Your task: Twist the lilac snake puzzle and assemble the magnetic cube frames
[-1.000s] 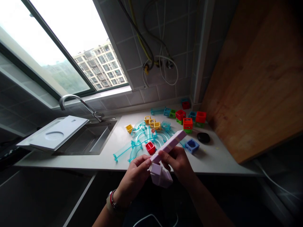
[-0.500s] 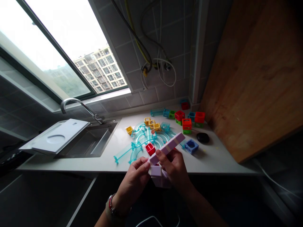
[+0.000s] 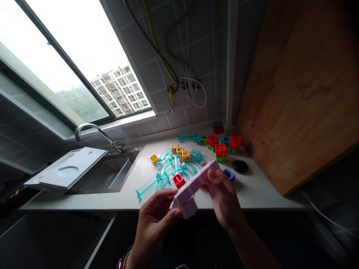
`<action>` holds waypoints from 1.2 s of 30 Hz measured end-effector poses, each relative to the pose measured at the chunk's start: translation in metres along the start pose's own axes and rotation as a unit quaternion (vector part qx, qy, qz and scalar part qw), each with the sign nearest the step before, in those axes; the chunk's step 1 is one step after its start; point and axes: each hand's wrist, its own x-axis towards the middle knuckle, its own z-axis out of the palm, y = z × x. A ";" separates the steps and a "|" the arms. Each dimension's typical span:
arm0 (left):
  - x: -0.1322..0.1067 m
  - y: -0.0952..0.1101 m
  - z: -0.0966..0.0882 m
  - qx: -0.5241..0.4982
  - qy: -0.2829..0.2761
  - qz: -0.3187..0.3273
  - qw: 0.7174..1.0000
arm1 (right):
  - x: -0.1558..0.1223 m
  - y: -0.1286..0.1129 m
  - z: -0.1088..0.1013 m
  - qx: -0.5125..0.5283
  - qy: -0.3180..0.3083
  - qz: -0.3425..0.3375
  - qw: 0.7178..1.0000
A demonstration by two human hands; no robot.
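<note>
Fingers of the left hand and right hand pinch opposite ends of a smooth, angular lilac block strip near the pale table's front edge; beyond lie translucent turquoise tracks, an open-faced red cube, and a rounded black object.

Both hands up front, apart, each in a pinch grip. Left hand sits at 7 o'clock, left forearm coming in from the same direction and running toward 1; left wrist roughly in line with it, right at the bottom edge. Left thumb points to 2, left index finger above it, nearly at 3. Right hand at 5, a bit higher than the left. Right forearm enters from 5, aimed at 10, right wrist close to straight. Right thumb points to 10. Fingers behind it are mostly hidden, probably curled.
</note>
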 end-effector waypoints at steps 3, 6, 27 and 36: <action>-0.002 0.006 -0.001 0.005 0.008 -0.015 1.000 | 0.013 -0.006 -0.014 0.017 0.085 -0.051 0.995; 0.000 0.004 -0.002 -0.021 -0.018 -0.052 0.998 | 0.018 -0.012 -0.025 -0.065 0.107 -0.150 0.981; 0.022 -0.013 0.000 -0.055 0.094 -0.092 0.990 | -0.005 -0.032 -0.016 -0.437 -0.258 -0.055 0.860; 0.013 -0.003 -0.010 0.207 -0.085 0.164 0.961 | -0.008 -0.017 -0.011 -0.246 -0.357 0.129 0.892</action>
